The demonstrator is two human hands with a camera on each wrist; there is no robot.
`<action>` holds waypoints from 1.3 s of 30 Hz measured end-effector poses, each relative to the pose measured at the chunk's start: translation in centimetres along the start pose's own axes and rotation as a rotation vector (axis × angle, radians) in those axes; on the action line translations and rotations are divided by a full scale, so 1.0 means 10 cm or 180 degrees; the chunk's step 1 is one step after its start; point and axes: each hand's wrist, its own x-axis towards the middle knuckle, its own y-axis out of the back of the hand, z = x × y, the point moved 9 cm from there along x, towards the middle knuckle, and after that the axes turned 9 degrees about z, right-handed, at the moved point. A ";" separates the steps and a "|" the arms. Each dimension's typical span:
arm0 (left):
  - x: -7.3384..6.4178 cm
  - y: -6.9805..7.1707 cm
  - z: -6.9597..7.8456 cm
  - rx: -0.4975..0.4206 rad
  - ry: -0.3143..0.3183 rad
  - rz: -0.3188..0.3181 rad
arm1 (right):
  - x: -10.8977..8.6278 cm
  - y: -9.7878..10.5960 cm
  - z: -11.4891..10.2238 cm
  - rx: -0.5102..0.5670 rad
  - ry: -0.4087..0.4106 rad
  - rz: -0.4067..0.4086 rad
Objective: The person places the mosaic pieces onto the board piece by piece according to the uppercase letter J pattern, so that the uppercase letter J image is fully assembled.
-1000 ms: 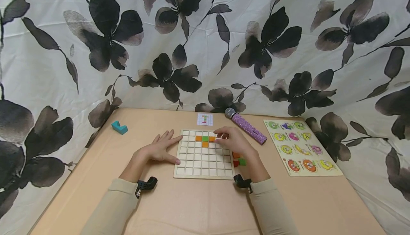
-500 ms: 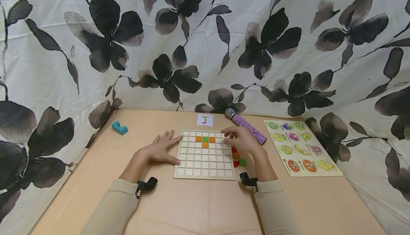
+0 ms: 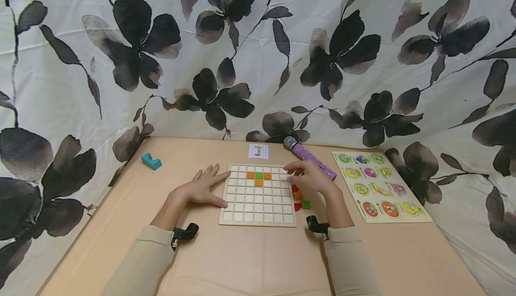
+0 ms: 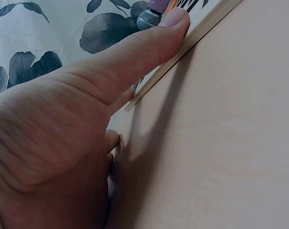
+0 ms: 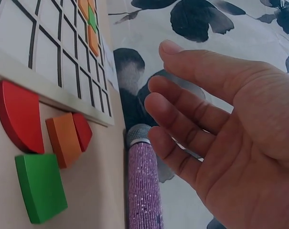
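The grid board [image 3: 257,208] is touched by the left hand [image 3: 199,187], fingers spread. The right hand [image 3: 309,178] is held near the board, fingers loosely parted.

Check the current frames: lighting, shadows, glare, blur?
Head view: bright, fairly even light, no strong glare, but the small card is too tiny to read in detail; left wrist view: dimmer, with a dark shadow on the table beside the left hand; right wrist view: also dimmer, green block edges reasonably clear, bright specks on the microphone.
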 end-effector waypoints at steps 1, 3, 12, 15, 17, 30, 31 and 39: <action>0.00 0.00 0.00 0.0003 -0.0001 -0.0002 | 0.00 0.01 0.02 0.0006 -0.0018 0.0010; 0.00 -0.01 0.00 0.0008 -0.0002 -0.0004 | -0.01 0.03 0.05 0.0012 -0.0061 0.0026; 0.01 -0.02 -0.02 0.0031 -0.0011 -0.0015 | -0.02 0.06 0.17 0.0005 -0.0104 0.0003; 0.01 -0.02 -0.02 0.0037 -0.0009 -0.0011 | -0.02 0.06 0.21 -0.0003 -0.0101 -0.0022; 0.01 -0.01 -0.02 0.0037 -0.0010 -0.0011 | -0.03 0.06 0.24 -0.0005 -0.0121 -0.0038; 0.00 0.00 0.01 0.0006 -0.0027 -0.0004 | -0.07 0.03 0.32 0.0055 -0.0209 -0.0302; 0.00 0.00 0.02 0.0007 -0.0029 -0.0003 | -0.07 0.02 0.32 0.0068 -0.0200 -0.0327; 0.01 0.01 0.01 0.0001 -0.0021 0.0007 | -0.08 -0.04 0.39 0.0120 -0.0211 -0.0463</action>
